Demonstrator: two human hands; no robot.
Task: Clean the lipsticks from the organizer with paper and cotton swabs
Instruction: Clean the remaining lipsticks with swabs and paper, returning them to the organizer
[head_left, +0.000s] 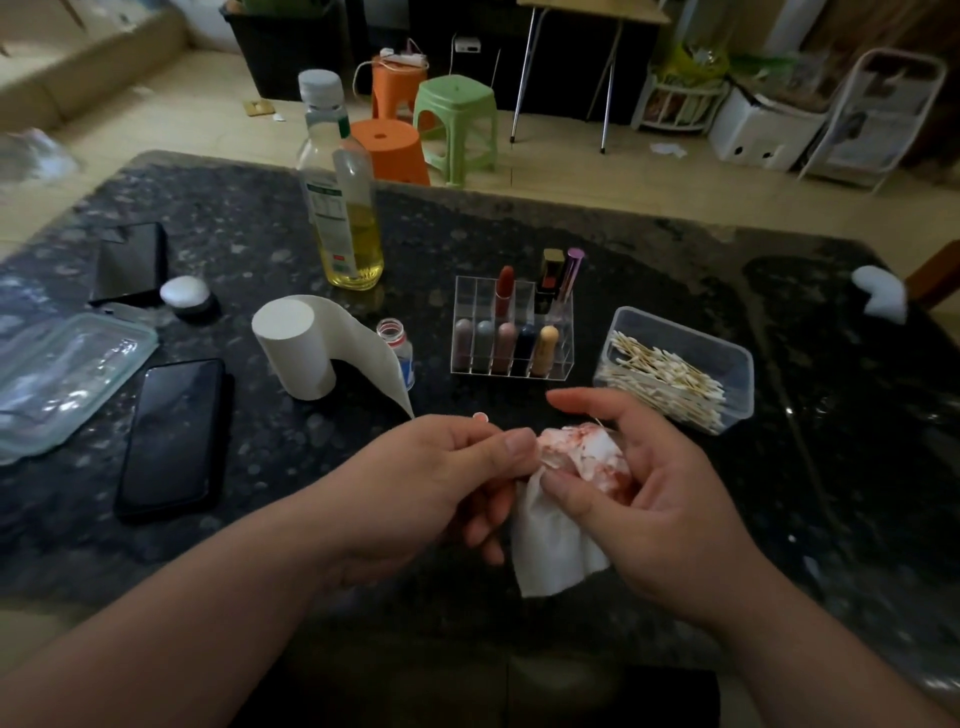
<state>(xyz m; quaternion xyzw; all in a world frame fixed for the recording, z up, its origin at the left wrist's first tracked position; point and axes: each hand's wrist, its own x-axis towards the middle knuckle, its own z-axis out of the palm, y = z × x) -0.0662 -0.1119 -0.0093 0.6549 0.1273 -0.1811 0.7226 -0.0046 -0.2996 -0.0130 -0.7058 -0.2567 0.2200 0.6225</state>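
Paper trails in a loose sheet from the roll (298, 348) standing left of centre on the dark table (234, 457). To its right, farther back, the clear organizer (511, 364) holds the lipsticks (545, 348), five capped in its near row and three standing taller behind. Right again, an open tub (740, 374) is heaped with swabs (670, 374). At the near edge the step in hand appears to be wiping. The left hand (447, 467) pinches the left edge of a red-smeared wad (587, 462) between thumb and forefinger, its other fingers curled underneath. The right hand (660, 499) cradles the wad from the right, thumb pressed onto the paper, forefinger stretched straight toward the organizer, the remaining fingers wrapped behind. Whether a lipstick or a cap is bundled inside the wad cannot be told, since nothing of one shows. The wad's upper part is heavily stained while its lower flap hangs white, so the next move likely calls for turning a clean fold inward or tearing a fresh sheet from the roll. It would probably also take a swab from the tub for narrow edges, with the pinch kept firm.
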